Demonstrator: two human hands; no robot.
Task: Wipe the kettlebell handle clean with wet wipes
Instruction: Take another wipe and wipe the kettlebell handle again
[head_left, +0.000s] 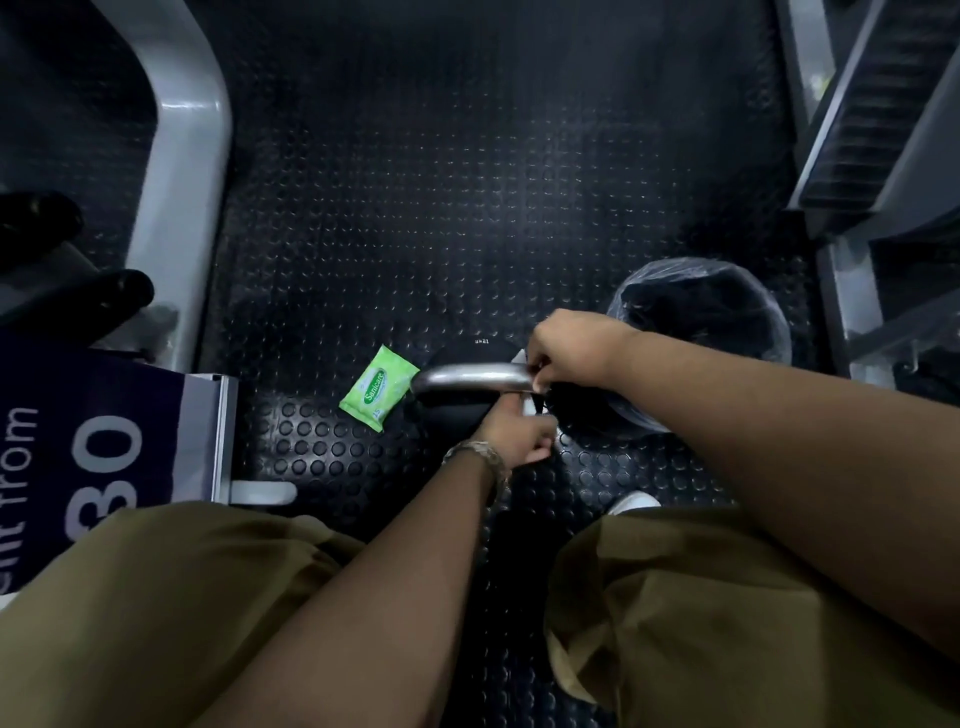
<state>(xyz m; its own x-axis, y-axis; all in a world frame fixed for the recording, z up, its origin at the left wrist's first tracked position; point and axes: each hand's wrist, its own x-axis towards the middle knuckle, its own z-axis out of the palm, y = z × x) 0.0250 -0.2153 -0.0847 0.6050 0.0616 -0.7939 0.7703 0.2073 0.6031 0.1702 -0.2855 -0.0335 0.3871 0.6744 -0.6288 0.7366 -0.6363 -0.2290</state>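
The person is wearing loose, olive-green trousers (171, 597) that are bunching into soft folds over both legs. A metal band (480, 453), like a watch or bracelet, is sitting round the left wrist. The tip of a white shoe (635, 502) is peeking out by the right leg.

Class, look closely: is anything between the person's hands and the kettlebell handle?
Nothing obstructs. The left hand and right hand grip a white wipe at the right end of the kettlebell handle.

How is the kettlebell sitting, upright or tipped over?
Upright: the kettlebell stands on the rubber floor with its steel handle on top.
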